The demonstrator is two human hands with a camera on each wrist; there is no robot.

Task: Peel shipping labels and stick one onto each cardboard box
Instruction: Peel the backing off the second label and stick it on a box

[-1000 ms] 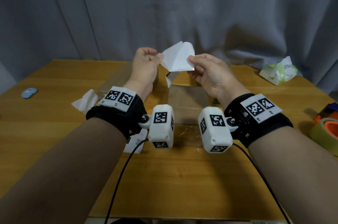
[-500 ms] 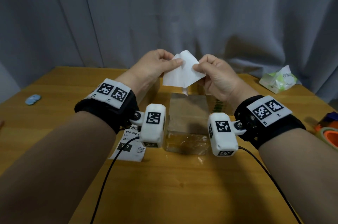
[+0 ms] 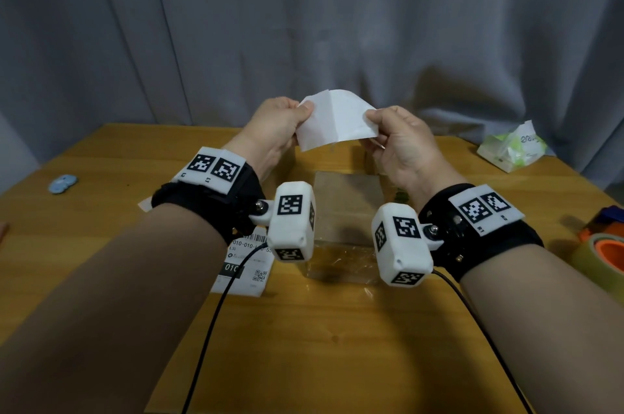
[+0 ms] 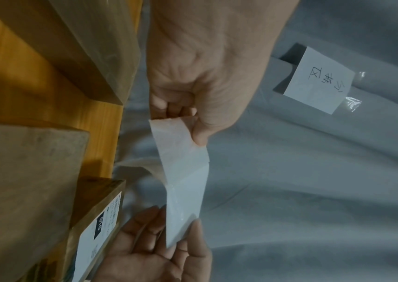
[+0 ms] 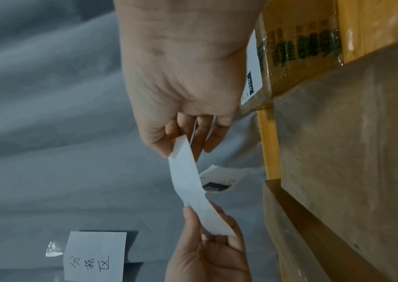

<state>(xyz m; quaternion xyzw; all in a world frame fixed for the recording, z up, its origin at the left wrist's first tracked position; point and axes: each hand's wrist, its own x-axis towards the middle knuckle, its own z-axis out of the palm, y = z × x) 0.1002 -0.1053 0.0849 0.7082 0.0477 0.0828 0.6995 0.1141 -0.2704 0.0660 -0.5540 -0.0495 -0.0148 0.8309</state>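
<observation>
Both hands hold one white label sheet (image 3: 337, 125) up in the air, over a plain cardboard box (image 3: 347, 204). My left hand (image 3: 301, 110) pinches its left edge and my right hand (image 3: 370, 117) pinches its right edge. In the left wrist view the left hand (image 4: 188, 122) grips the top of the sheet (image 4: 185, 181). In the right wrist view the right hand (image 5: 184, 145) pinches the sheet (image 5: 190, 188), and a printed flap (image 5: 219, 181) hangs behind it. A second box (image 4: 101, 208) to the right carries a stuck label (image 4: 98, 227).
A printed label sheet (image 3: 246, 261) lies on the wooden table (image 3: 320, 346) under my left wrist. An orange tape roll (image 3: 604, 255) sits at the right edge and a tissue pack (image 3: 510, 150) at back right. A blue object (image 3: 62, 182) lies far left. A grey curtain hangs behind.
The folded sheet has been pulled out wider between the two hands, which have moved apart. Both hands kept their pinch on it.
</observation>
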